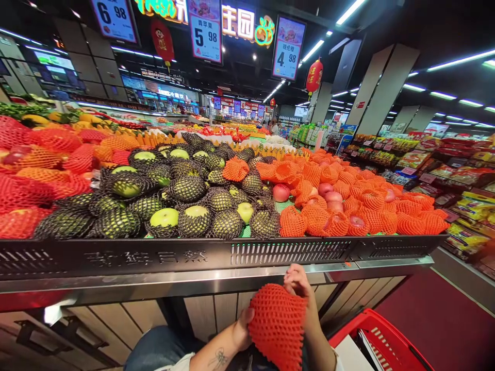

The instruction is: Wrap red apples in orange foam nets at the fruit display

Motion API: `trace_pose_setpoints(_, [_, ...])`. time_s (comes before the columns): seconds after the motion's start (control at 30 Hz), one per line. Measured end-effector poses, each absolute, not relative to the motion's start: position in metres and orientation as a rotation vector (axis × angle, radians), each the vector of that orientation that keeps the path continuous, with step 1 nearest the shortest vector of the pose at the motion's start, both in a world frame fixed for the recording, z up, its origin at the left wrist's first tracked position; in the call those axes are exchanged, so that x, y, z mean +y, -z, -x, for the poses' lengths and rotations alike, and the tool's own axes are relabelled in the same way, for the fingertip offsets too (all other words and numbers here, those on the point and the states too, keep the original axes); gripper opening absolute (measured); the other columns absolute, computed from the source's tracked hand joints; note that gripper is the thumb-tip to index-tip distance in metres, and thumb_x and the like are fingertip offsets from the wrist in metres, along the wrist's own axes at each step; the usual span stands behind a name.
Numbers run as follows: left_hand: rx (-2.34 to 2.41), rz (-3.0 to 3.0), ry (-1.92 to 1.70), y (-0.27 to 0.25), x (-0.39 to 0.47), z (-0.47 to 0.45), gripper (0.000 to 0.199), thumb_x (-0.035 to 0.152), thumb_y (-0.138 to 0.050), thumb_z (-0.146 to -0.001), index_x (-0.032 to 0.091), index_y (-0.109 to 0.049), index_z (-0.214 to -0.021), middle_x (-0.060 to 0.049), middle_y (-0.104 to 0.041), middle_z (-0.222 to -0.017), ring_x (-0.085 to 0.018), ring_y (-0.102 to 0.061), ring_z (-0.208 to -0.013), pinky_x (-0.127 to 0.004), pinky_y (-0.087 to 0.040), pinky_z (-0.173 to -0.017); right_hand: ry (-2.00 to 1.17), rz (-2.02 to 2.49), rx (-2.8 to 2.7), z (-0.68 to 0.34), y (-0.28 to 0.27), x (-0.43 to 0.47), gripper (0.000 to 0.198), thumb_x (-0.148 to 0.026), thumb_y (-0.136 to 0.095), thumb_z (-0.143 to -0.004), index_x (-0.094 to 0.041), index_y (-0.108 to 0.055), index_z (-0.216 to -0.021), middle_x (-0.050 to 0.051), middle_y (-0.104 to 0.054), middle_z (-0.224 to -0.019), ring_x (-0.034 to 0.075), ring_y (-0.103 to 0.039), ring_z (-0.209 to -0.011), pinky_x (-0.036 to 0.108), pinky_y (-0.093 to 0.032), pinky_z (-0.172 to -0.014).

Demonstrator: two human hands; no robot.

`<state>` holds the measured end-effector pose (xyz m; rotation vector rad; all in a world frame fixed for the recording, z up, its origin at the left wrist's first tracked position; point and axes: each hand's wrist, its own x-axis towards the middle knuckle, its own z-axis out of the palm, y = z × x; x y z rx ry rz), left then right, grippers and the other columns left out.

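Observation:
Low in front of me, a red foam fruit net (277, 325) is stretched wide and hangs point-down; whether fruit is inside is hidden. My left hand (243, 325) grips its left side, with the thumb on the mesh and the other fingers out of sight. At the upper right edge is my right hand (297, 281), its fingers curled and closed at the net's rim, partly behind it. Beyond both hands, green apples in black foam nets (193, 219) fill the middle of the display, and red apples in orange nets (336, 224) lie to the right.
A black slotted guard (290, 252) and a metal ledge (154, 281) border the display just past my hands. A red shopping basket (386, 330) holding a white item stands at my lower right. Red-netted fruit (27, 190) is heaped at left; price signs (288, 49) hang above.

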<state>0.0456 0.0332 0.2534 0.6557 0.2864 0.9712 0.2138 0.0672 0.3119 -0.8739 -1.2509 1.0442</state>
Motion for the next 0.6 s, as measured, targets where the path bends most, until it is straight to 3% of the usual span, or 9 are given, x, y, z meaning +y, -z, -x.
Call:
trace_pose_setpoints(0.1, [0.313, -0.64, -1.014, -0.253, 0.032, -0.051, 0.061, 0.073, -0.073, -0.072, 0.023, -0.081, -0.106, -0.01, -0.079, -0.109, -0.033, -0.069, -0.115, -0.047, -0.045, -0.111, -1.087, 0.791, -1.375, -0.224, -0.312, 0.065, 0.05, -0.065, -0.052, -0.095, -0.024, -0.075, -0.078, 0.007, -0.063, -0.083, 0.021, -0.058, -0.081, 0.034, -0.047, -0.077])
trace_pose_setpoints(0.17, [0.337, -0.631, -1.019, -0.259, 0.032, -0.053, 0.065, 0.076, -0.071, -0.072, 0.022, -0.081, -0.107, -0.011, -0.079, -0.108, -0.034, -0.069, -0.114, -0.049, -0.046, -0.11, -1.186, 0.711, -1.413, -0.234, -0.317, 0.062, 0.066, -0.077, -0.037, -0.094, -0.026, -0.079, -0.093, 0.009, -0.067, -0.089, 0.026, -0.061, -0.089, 0.038, -0.048, -0.085])
trace_pose_setpoints(0.2, [0.347, -0.631, -1.018, -0.263, 0.033, -0.054, 0.066, 0.076, -0.07, -0.073, 0.021, -0.08, -0.108, -0.012, -0.078, -0.11, -0.035, -0.069, -0.115, -0.049, -0.045, -0.11, -1.21, 0.69, -1.446, -0.239, -0.32, 0.06, 0.066, -0.08, -0.041, -0.09, -0.026, -0.078, -0.102, 0.01, -0.068, -0.098, 0.028, -0.062, -0.098, 0.041, -0.047, -0.092])
trace_pose_setpoints(0.3, [0.33, -0.689, -0.986, -0.275, 0.036, -0.052, 0.063, 0.073, -0.068, -0.076, 0.022, -0.079, -0.113, -0.011, -0.077, -0.117, -0.035, -0.066, -0.121, -0.05, -0.043, -0.113, -1.25, 0.719, -1.603, -0.251, -0.332, 0.053, 0.052, -0.064, -0.069, -0.083, -0.028, -0.071, -0.121, 0.011, -0.066, -0.12, 0.032, -0.059, -0.118, 0.044, -0.042, -0.106])
trace_pose_setpoints(0.37, [0.288, -0.76, -0.93, -0.284, 0.036, -0.05, 0.064, 0.072, -0.07, -0.075, 0.023, -0.078, -0.114, -0.01, -0.076, -0.118, -0.036, -0.063, -0.125, -0.051, -0.042, -0.114, -1.314, 0.737, -1.67, -0.258, -0.339, 0.049, 0.053, -0.051, -0.075, -0.081, -0.028, -0.066, -0.127, 0.012, -0.063, -0.128, 0.032, -0.057, -0.123, 0.045, -0.041, -0.107])
trace_pose_setpoints(0.6, [0.385, -0.826, -0.756, -0.295, 0.031, -0.054, 0.087, 0.078, -0.077, -0.054, 0.017, -0.076, -0.116, -0.015, -0.076, -0.112, -0.043, -0.061, -0.125, -0.055, -0.042, -0.111, -1.535, 0.731, -1.899, -0.267, -0.345, 0.042, 0.111, -0.028, -0.092, -0.051, -0.024, -0.044, -0.152, 0.016, -0.057, -0.144, 0.035, -0.057, -0.129, 0.045, -0.04, -0.113])
